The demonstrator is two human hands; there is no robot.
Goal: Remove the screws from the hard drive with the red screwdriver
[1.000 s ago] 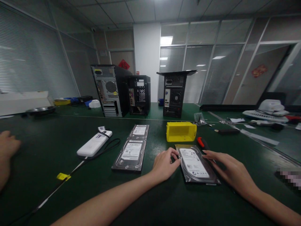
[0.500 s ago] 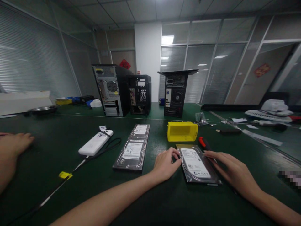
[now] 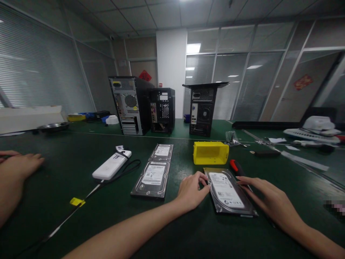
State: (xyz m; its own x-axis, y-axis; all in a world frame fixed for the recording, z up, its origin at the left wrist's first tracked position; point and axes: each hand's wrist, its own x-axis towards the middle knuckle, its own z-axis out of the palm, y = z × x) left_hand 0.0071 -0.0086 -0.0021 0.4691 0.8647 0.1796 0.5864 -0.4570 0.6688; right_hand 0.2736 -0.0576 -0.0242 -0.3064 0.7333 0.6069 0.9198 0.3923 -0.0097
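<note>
A: What is new?

B: Not much in the middle. The hard drive (image 3: 226, 190) lies flat on the green table (image 3: 185, 233), label up, on the near side of the yellow box (image 3: 211, 144). It sits in the same spot as a second ago. The left hand (image 3: 192, 190) and the right hand (image 3: 275, 199) stay on each side of it. So I think the work is still all about this one drive.

A: Does anything else move?

B: Yes, far off to the left. Another person's hand (image 3: 28, 165) slides a bit more into view. It is well apart from the drive, so I don't think it gets in the way.

A: How does the left hand sit?

B: It is low. The fingers curl, and the thumb and first finger almost meet at the drive's left edge. The gap is narrow. I can't tell if they pinch the edge or some tiny thing.

A: And the right one?

B: It reaches in from the other side. Its long fingers come to the right edge, close to a red and black screwdriver (image 3: 235, 166). I can't tell if it holds that.

A: What else is near?

B: Two more drives (image 3: 153, 176) lie end to end, left of the left hand. Past them is a white block (image 3: 111, 165).
</note>
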